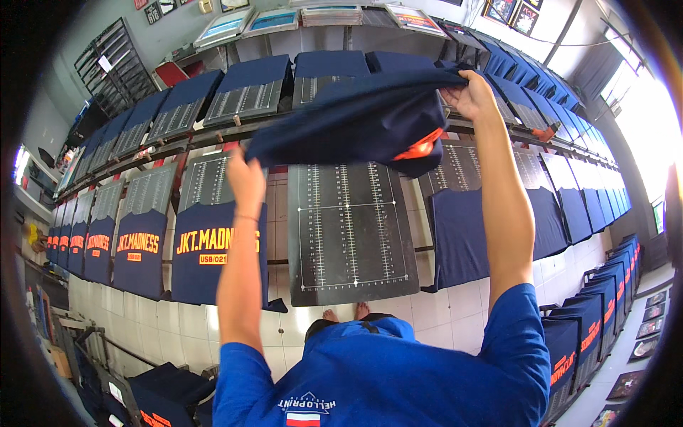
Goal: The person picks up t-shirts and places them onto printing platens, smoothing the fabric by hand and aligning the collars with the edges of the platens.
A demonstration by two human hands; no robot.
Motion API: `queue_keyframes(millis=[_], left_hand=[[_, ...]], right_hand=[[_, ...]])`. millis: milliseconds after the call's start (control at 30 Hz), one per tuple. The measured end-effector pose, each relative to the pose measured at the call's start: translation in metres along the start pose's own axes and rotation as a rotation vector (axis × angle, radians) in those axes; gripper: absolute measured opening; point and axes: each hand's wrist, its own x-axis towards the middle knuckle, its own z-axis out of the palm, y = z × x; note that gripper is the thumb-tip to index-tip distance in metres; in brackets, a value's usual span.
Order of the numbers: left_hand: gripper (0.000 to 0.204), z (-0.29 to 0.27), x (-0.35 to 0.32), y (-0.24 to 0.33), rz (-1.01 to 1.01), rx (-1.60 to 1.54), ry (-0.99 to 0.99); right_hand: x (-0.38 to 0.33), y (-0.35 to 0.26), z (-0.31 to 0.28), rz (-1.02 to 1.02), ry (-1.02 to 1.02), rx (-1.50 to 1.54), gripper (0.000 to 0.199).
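Observation:
A navy T-shirt [341, 117] with an orange print is stretched in the air between my two hands, folded and slanting up to the right. My left hand [245, 174] is closed on its lower left end, slightly blurred. My right hand [469, 96] grips the upper right end with the thumb side toward the cloth. Beneath the shirt lies a bare dark printing board [352, 235] with white ruler lines and dots. On the board to its left, a navy T-shirt [213, 249] with orange lettering hangs over the near end.
Rows of boards with navy shirts run both ways; a plain navy shirt [469, 228] covers the board on the right. An orange tool [546, 132] sits on the rail. Framed screens [274, 21] lie on a back shelf. More printed shirts [583, 334] hang lower right.

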Motion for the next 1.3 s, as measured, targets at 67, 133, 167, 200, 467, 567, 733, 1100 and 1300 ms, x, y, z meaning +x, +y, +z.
queue_keyframes(millis=[67, 133, 167, 200, 467, 567, 733, 1100, 1300], left_hand=[[0.028, -0.031, 0.060, 0.035, 0.193, -0.028, 0.066], [0.028, -0.062, 0.063, 0.092, 0.181, -0.087, 0.005], [0.026, -0.085, 0.051, 0.108, 0.214, -0.079, -0.031], [0.024, -0.102, 0.035, 0.119, 0.218, -0.127, -0.042], [0.032, -0.148, -0.123, 0.067, -0.017, 0.072, -0.333], [0.031, -0.147, -0.184, 0.036, -0.101, 0.149, -0.468], [0.036, -0.167, -0.266, 0.008, -0.343, 0.325, -1.103], [0.048, -0.083, -0.346, -0.105, -1.058, -0.253, -0.683], [0.025, -0.157, -0.375, -0.048, -0.988, -0.136, -0.606]], right_hand=[[0.016, -0.013, -0.017, -0.004, 0.023, 0.095, 0.023], [0.015, -0.014, -0.042, -0.066, 0.031, 0.215, 0.023], [0.000, -0.007, -0.044, -0.113, -0.011, 0.194, 0.023], [-0.017, 0.003, -0.052, -0.090, -0.032, 0.185, 0.022], [-0.135, 0.138, -0.114, 0.251, -0.118, 0.089, 0.024], [-0.150, 0.209, -0.148, 0.389, -0.090, 0.157, 0.024], [-0.207, 0.295, -0.204, 0.700, 0.137, 0.117, 0.032], [-0.257, 0.312, -0.243, 0.679, 0.083, -0.105, 0.026], [-0.333, 0.304, -0.275, 0.892, 0.137, -0.403, 0.028]])
